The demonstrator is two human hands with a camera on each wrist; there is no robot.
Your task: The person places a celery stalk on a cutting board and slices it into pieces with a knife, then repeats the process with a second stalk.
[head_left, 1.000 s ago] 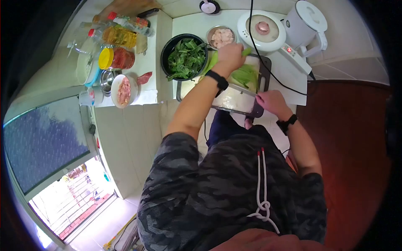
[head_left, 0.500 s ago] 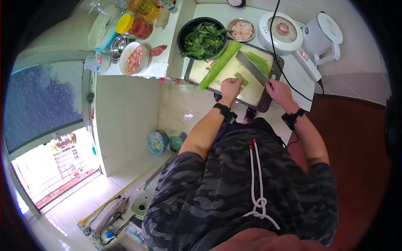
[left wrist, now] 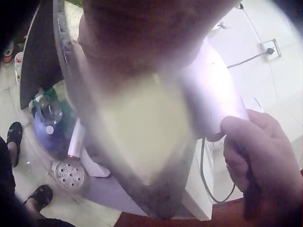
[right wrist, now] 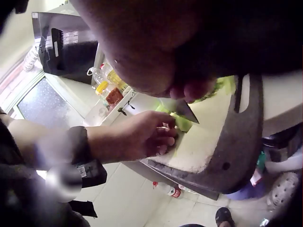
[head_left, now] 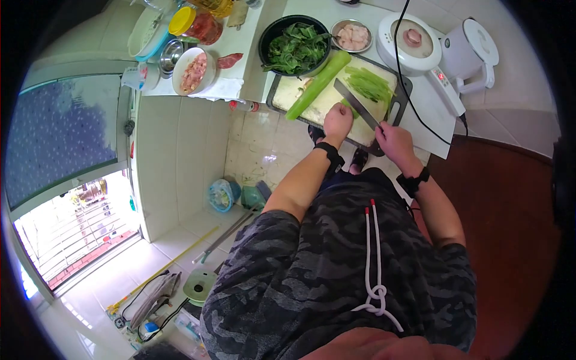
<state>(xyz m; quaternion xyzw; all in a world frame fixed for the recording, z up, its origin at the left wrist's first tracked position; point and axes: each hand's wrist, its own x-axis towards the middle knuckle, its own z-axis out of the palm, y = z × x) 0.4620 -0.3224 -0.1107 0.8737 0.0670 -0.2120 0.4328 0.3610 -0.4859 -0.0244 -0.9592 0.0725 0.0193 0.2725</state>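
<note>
My right hand [head_left: 396, 144] grips the handle of a knife [head_left: 356, 103], its blade lying over the pale, dark-edged cutting board [head_left: 311, 113]. Curled fingers of my left hand [head_left: 338, 122] hold a short green piece [right wrist: 182, 124] beside the blade, in the right wrist view. A long green stalk [head_left: 318, 85] lies left of the knife, and thin green strips [head_left: 368, 84] lie on its other side. In the left wrist view the right hand [left wrist: 260, 161] is around the knife handle; the left hand's fingers are blurred there.
Behind the board stand a black pot of leafy greens [head_left: 295, 49], a bowl of pale meat [head_left: 351, 37], a white cooker [head_left: 410, 42] and a kettle [head_left: 469, 55]. A bowl of chopped meat [head_left: 193, 72] is at the left. A black cable [head_left: 401, 78] hangs across the board's right side.
Since a second ago, the left hand has come back from the far side of the board to its near side. The knife has turned, and its blade now lies between stalk and strips.
</note>
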